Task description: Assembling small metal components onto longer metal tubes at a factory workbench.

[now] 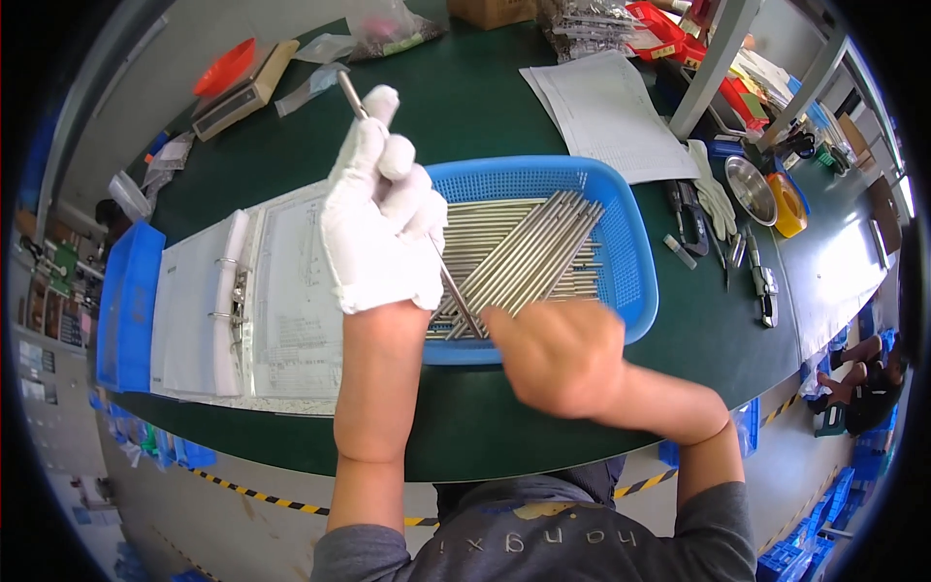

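On the head feed, clock dial centred on the frame: my left hand [383, 209], in a white knit glove, sits between 10 and 11, closed around a thin, round, silver metal rod [453, 281]. Rod runs slantwise through the grip, top end poking out toward 11, lower end near dial centre, above the basket.

Right hand [562, 361], bare, at 4, fingers curled, motion-blurred. Its fingertips are at the rod's lower end; can't tell if they're pinching it or just beside it.

Below both: blue perforated plastic basket [642, 262] right of centre, on the dark green tabletop [456, 107]. Inside, a pile of matching silver rods [529, 247]: lower layer lies roughly 9-to-3, upper bunch crosses it toward 1.

Open white ring binder [199, 320] with printed sheets at 9, blue plastic bin [131, 310] beyond it. Loose white paper sheets [606, 121] at 1. Round steel bowl [750, 189] at 2.
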Available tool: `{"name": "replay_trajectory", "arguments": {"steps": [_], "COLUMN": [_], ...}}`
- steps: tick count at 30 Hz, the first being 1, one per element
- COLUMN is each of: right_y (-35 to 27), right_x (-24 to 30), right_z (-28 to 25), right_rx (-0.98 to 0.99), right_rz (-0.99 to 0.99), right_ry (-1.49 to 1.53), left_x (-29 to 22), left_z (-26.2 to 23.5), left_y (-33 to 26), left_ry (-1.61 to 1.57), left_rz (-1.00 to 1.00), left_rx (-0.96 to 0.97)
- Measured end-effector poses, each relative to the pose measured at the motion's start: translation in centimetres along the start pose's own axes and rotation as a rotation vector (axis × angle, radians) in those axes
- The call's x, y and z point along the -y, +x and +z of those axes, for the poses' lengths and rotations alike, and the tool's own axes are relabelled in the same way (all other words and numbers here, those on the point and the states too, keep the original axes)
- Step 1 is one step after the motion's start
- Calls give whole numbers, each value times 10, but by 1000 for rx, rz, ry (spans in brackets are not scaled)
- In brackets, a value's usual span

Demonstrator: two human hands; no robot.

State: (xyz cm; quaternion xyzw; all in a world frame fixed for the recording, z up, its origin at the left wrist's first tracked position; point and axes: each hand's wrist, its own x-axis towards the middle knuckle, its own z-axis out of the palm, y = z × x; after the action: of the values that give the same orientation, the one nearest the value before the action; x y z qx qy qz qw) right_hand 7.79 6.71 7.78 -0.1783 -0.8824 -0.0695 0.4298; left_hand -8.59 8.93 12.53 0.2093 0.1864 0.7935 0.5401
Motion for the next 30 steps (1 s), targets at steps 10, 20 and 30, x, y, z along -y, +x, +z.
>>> {"name": "replay_trajectory", "arguments": {"steps": [10, 20, 30], "right_y": [23, 22, 23], "right_x": [-33, -59, -56], "right_z": [-50, -49, -49], "right_rx": [-136, -366, -349], "right_rz": [179, 205, 178], "right_ry": [100, 57, 58], "left_x": [22, 43, 40], "left_z": [8, 19, 20], "left_y": [-15, -39, -40], "left_ry": [103, 157, 154], "left_rz": [-201, -426, -437], "left_rx": [123, 367, 395]}}
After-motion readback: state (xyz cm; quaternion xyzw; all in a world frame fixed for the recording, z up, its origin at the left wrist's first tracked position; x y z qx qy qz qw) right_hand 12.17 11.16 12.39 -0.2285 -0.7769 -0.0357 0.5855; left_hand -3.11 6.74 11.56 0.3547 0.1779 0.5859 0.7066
